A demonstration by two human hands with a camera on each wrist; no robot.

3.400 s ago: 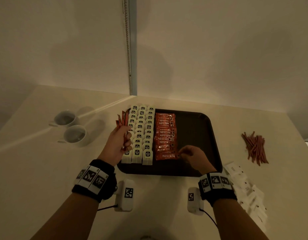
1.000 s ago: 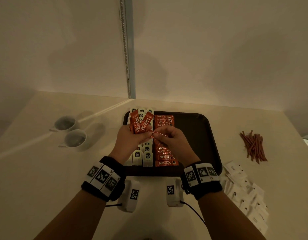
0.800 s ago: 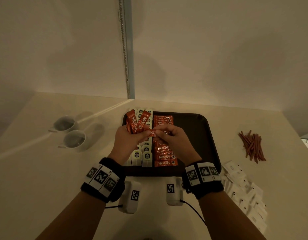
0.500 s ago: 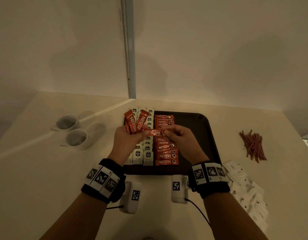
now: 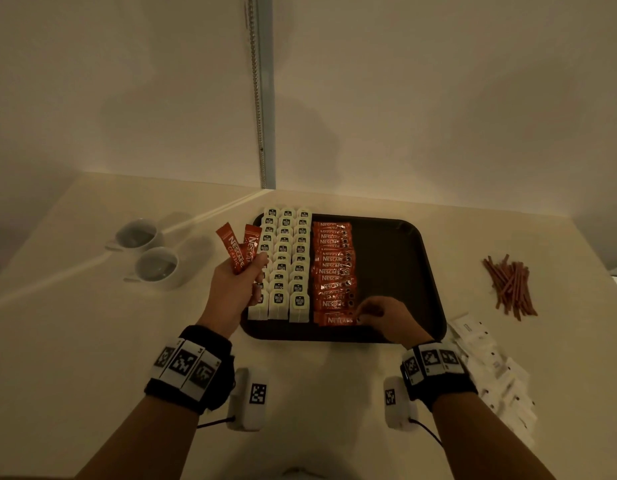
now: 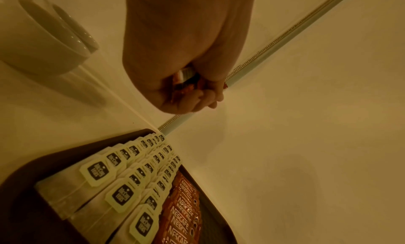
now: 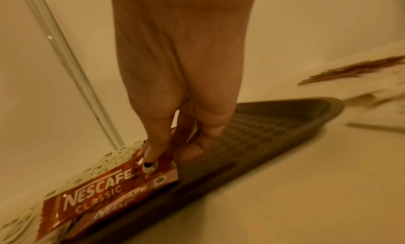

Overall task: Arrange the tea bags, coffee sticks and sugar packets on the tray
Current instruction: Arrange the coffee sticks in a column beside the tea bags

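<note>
"NESCAFE CLASSIC" on coffee sticks [image 5: 333, 271]

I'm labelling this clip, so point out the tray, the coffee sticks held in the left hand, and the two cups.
tray [image 5: 397, 265], head view, bare dark floor of its right half.
coffee sticks held in the left hand [image 5: 236, 252], head view, printed face of the front stick.
two cups [image 5: 156, 266], head view, inside of the nearer cup.

Left hand [image 5: 238, 284]: raised, palm turned inward, fingers [image 6: 203, 96] curled into a closed grip with the thumb pressed across the front. Left forearm extends forward from the lower left; a black wristband with white markers [image 5: 189, 367] encircles the wrist.

Right hand [image 5: 386, 318]: lowered and reaching forward, back of the hand up, fingers [image 7: 153, 150] pointing downward with the fingertips bunched in a pinch. Right forearm extends from the lower right, wrist carrying an identical marker band [image 5: 435, 367].
</note>
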